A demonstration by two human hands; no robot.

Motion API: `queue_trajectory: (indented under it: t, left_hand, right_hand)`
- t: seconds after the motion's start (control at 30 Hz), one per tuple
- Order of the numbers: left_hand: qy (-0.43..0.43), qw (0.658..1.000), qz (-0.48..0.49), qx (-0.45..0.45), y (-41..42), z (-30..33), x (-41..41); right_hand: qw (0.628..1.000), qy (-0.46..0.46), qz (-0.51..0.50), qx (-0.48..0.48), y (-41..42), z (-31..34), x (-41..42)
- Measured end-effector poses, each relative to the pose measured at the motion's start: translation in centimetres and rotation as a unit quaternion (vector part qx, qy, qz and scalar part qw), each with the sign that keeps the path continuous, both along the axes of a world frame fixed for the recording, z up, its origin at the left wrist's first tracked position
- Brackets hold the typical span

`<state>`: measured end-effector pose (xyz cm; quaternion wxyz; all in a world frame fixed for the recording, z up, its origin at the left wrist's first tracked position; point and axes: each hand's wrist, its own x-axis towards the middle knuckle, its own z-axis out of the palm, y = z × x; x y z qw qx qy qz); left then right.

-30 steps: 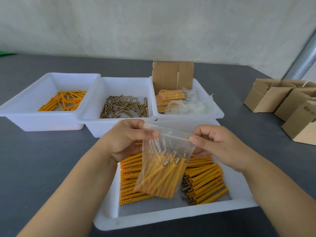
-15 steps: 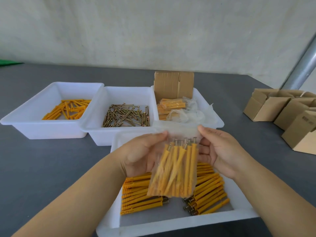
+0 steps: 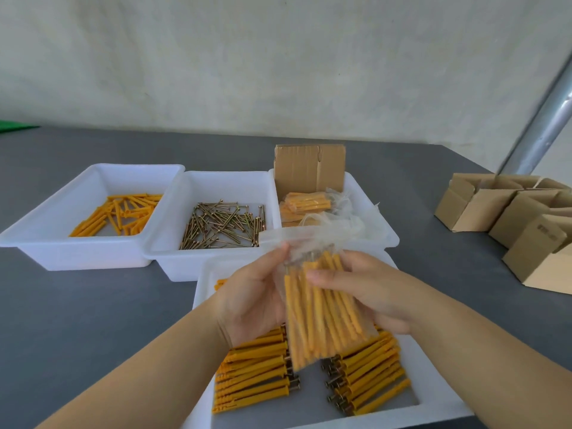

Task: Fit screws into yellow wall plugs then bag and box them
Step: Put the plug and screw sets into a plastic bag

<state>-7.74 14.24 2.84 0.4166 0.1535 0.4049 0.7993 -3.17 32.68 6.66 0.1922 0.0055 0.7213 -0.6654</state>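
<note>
A clear plastic bag (image 3: 322,323) filled with yellow wall plugs that have screws in them stands upright between my hands, above the near white tray (image 3: 433,410). My left hand (image 3: 253,301) grips the bag's left side and back. From the right, my right hand (image 3: 365,289) holds it, thumb laid across the front of the plugs. Two rows of fitted plugs (image 3: 253,376) lie in the near tray under the bag. The bag's open top (image 3: 297,236) is loose above my fingers.
Three white trays stand behind: loose yellow plugs (image 3: 117,212) at left, brass screws (image 3: 223,224) in the middle, filled bags (image 3: 306,202) with flat cardboard (image 3: 309,165) at right. Several cardboard boxes (image 3: 526,230) sit at the table's right. A metal post (image 3: 544,119) rises at far right.
The bag went from hanging by its top corners to being held upright around its body. Both hands closed in on it, and the plugs bunched together.
</note>
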Motion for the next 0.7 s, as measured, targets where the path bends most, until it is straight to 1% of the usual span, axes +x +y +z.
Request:
queue_trajectory:
  t: [0.07,0.1,0.2,0.27,0.33,0.37,0.4,0.43,0.47,0.5,0.53,0.57,0.6,0.63,0.7]
  left_hand:
    - [0.058,0.998,0.000,-0.007,0.3,-0.2,0.2]
    - [0.074,0.997,0.022,-0.024,0.5,-0.2,0.3]
    - [0.075,0.989,0.103,-0.076,0.8,0.3,0.3]
    - [0.094,0.975,0.162,-0.123,0.9,0.9,-0.1]
    - [0.149,0.943,0.204,-0.217,0.8,1.7,-0.6]
    - [0.201,0.915,0.206,-0.283,0.5,2.0,-1.0]
    - [0.269,0.873,0.207,-0.351,0.2,2.1,-1.4]
    - [0.350,0.815,0.208,-0.412,-0.1,2.3,-2.0]
    - [0.435,0.745,0.208,-0.462,-0.4,2.4,-2.6]
    - [0.509,0.674,0.208,-0.493,-0.5,2.5,-3.3]
    - [0.564,0.622,0.207,-0.502,-0.5,2.6,-4.1]
    - [0.597,0.593,0.199,-0.502,-0.4,2.6,-4.9]
    - [0.614,0.585,0.184,-0.498,-0.1,2.6,-5.6]
    - [0.619,0.588,0.161,-0.496,0.3,2.4,-6.3]
    - [0.624,0.592,0.100,-0.500,1.5,1.9,-7.3]
  right_hand:
    - [1.000,-0.018,0.007,0.004,0.0,0.3,-0.6]
    - [1.000,-0.019,0.007,0.013,0.0,0.3,-0.9]
    - [0.999,-0.022,-0.017,0.030,0.1,0.3,-2.3]
    - [0.999,-0.033,-0.037,0.012,0.7,0.5,-3.7]
    - [0.997,-0.029,-0.069,-0.002,1.8,1.4,-5.7]
    - [0.996,-0.014,-0.090,0.011,2.5,1.9,-6.9]
    - [0.993,0.009,-0.111,0.040,3.3,2.6,-8.3]
    - [0.988,0.039,-0.129,0.078,4.2,3.1,-9.9]
    - [0.980,0.069,-0.142,0.119,4.9,3.7,-11.6]
    - [0.971,0.094,-0.149,0.159,5.4,4.1,-13.2]
    - [0.962,0.109,-0.152,0.198,5.9,4.3,-14.8]
    - [0.953,0.117,-0.145,0.237,6.2,4.3,-16.3]
    - [0.946,0.114,-0.127,0.277,6.5,4.3,-17.7]
    - [0.939,0.100,-0.097,0.315,6.6,4.1,-18.9]
    - [0.929,0.046,-0.019,0.368,6.5,3.6,-20.7]
